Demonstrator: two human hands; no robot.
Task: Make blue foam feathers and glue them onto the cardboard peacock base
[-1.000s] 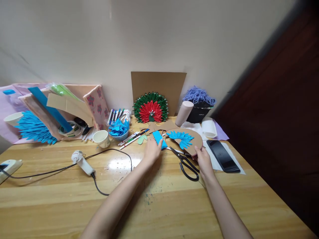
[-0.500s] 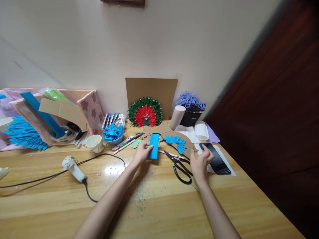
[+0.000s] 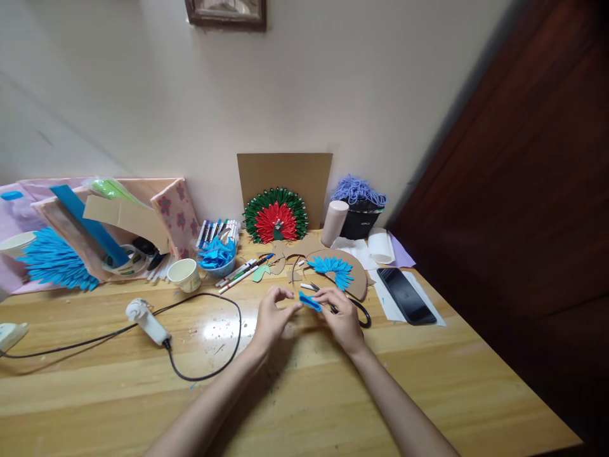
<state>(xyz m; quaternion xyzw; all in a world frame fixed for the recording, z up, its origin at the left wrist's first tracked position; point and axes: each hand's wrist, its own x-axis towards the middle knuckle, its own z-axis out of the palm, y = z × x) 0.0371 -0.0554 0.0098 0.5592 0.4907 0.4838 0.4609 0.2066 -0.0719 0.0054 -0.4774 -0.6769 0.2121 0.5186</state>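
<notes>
Both hands meet over the wooden table [image 3: 304,387] on a small blue paper strip [image 3: 309,301]. My left hand [image 3: 272,315] pinches its left end and my right hand [image 3: 339,314] holds its right end. Black scissors [image 3: 358,309] lie on the table, partly hidden behind my right hand. Just beyond them lies a brown cardboard half-disc [image 3: 353,274] with blue paper petals [image 3: 333,269] stuck on it.
A black phone [image 3: 406,295] lies on white paper to the right. A glue gun [image 3: 145,319] with a looping black cord lies at the left, near a paper cup [image 3: 183,274], a bowl of blue scraps [image 3: 216,254] and markers. A red-green paper fan [image 3: 275,216] leans on cardboard.
My left hand brought the blue strip nearer and lower. My right hand left the phone's edge, moved left and took the strip's other end. The view shifted slightly up.
</notes>
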